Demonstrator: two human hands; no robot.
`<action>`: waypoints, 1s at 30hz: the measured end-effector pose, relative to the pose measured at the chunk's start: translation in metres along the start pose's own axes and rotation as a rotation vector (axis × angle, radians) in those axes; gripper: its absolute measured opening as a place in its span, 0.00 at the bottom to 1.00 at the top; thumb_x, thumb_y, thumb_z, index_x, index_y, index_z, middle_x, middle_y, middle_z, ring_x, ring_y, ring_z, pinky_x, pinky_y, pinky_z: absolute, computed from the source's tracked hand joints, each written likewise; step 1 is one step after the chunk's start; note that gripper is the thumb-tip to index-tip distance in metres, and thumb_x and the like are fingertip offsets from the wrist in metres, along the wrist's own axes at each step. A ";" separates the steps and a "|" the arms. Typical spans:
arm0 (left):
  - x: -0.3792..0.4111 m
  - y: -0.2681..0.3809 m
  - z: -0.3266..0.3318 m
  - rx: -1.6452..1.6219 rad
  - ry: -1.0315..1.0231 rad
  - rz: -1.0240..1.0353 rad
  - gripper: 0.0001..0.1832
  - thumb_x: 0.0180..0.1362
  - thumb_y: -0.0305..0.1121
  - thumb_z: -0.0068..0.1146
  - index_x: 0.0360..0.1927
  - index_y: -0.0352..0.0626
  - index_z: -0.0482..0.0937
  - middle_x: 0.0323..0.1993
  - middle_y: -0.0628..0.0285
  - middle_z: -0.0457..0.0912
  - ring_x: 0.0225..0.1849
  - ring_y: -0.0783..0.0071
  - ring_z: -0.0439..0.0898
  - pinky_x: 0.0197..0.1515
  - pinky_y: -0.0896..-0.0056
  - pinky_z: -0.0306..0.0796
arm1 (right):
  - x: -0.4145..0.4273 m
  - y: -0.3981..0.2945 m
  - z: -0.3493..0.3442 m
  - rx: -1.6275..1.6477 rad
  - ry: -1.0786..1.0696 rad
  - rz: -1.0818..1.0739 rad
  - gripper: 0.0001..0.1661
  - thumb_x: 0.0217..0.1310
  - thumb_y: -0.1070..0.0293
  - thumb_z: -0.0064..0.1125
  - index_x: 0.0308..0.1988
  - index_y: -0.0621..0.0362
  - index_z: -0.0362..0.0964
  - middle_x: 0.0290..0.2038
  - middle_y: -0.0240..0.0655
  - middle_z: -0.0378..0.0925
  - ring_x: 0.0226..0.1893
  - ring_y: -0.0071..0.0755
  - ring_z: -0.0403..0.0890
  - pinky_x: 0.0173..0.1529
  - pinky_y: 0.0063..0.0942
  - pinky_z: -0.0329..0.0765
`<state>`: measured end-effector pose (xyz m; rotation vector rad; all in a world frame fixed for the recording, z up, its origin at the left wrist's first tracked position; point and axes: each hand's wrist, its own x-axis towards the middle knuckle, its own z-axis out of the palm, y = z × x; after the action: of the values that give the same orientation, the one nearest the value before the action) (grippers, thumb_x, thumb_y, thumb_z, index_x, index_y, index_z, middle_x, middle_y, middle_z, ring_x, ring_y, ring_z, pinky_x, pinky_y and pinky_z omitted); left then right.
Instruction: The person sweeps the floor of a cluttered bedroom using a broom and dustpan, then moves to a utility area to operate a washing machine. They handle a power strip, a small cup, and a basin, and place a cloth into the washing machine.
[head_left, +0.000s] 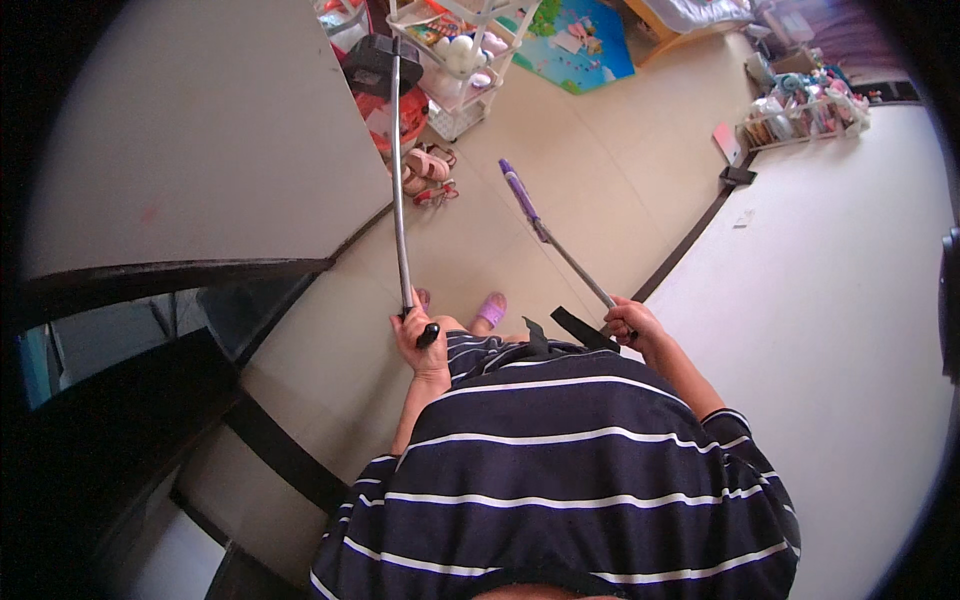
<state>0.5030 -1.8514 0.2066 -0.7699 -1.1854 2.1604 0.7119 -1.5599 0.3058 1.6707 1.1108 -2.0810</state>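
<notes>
My left hand (421, 337) grips the black-tipped end of a long metal pole (397, 180). At the pole's far end is a black plastic piece that looks like a dustpan (381, 66), level with the white shelf rack. In my right hand (634, 324) is a thinner metal handle (579, 268). It slants away to a narrow purple head (519, 191), which looks like a broom seen edge-on. Whether that head touches the tiled floor (570, 157), I cannot tell. Both hands are at waist height, apart from each other.
Several sandals (429, 169) lie by the wall corner, below a red bag (397, 116). A white rack (457, 67) holds toys. Beyond it is a colourful play mat (577, 45). A filled basket (806, 120) stands right, past a white wall (817, 300). Dark furniture (135, 420) is left.
</notes>
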 end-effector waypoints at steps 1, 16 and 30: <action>-0.001 -0.001 0.000 -0.008 0.003 0.004 0.30 0.59 0.33 0.48 0.63 0.37 0.53 0.13 0.73 0.57 0.13 0.86 0.58 0.17 0.83 0.55 | 0.000 -0.002 0.003 -0.006 0.009 -0.010 0.33 0.49 0.78 0.46 0.58 0.53 0.52 0.14 0.21 0.58 0.09 0.13 0.56 0.11 0.15 0.51; -0.030 0.010 0.043 0.399 0.192 -0.014 0.28 0.60 0.51 0.46 0.11 0.52 0.51 0.10 0.72 0.53 0.10 0.87 0.51 0.13 0.85 0.48 | 0.011 -0.014 0.011 0.035 0.013 0.025 0.22 0.48 0.79 0.45 0.46 0.49 0.61 0.14 0.20 0.56 0.09 0.13 0.57 0.12 0.14 0.51; -0.098 -0.037 0.125 1.906 0.702 0.179 0.25 0.63 0.42 0.43 0.62 0.48 0.58 0.10 0.75 0.53 0.07 0.90 0.50 0.09 0.86 0.46 | 0.118 -0.043 -0.012 -0.065 0.007 0.048 0.25 0.48 0.77 0.49 0.48 0.47 0.59 0.12 0.20 0.56 0.08 0.14 0.57 0.11 0.15 0.51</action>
<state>0.4888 -1.9715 0.3152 -0.4935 1.2702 1.7593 0.6574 -1.4922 0.2141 1.6594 1.1171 -1.9894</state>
